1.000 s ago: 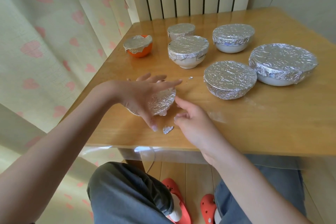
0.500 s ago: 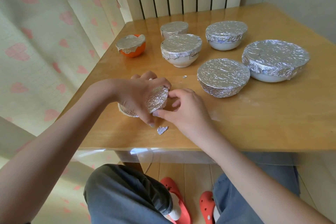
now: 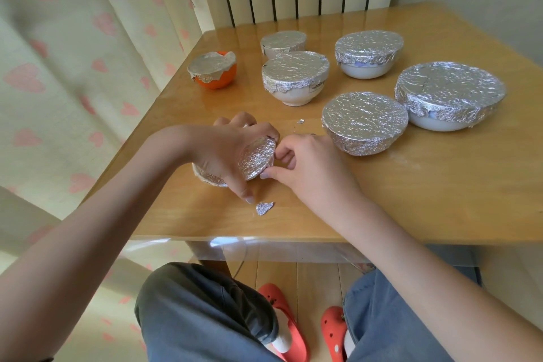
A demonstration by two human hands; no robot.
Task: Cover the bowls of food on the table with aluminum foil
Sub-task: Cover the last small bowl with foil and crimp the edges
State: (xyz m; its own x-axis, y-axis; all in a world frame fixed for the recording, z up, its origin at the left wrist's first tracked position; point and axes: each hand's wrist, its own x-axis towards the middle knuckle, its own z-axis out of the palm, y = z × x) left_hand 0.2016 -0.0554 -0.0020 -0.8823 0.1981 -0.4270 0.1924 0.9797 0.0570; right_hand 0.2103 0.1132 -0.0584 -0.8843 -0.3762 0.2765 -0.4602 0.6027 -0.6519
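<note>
Gripping the small foil-covered bowl point(image 3: 252, 160) near the front edge of the bench point(image 3: 426, 185), my left hand point(image 3: 223, 153) curls over its top and tilts it toward my right hand point(image 3: 311, 164) — whose fingers pinch the foil at the rim. A torn foil scrap point(image 3: 264, 208) lies just in front. Farther back sit six covered bowls — the nearest point(image 3: 364, 122) just beside my right hand, the orange one point(image 3: 213, 69) at far left.

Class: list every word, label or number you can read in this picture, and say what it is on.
One text only: a small white label on the side of the white bowl in the middle. Its dark handwriting is too blurred to read.
Nothing else shows writing.
</note>
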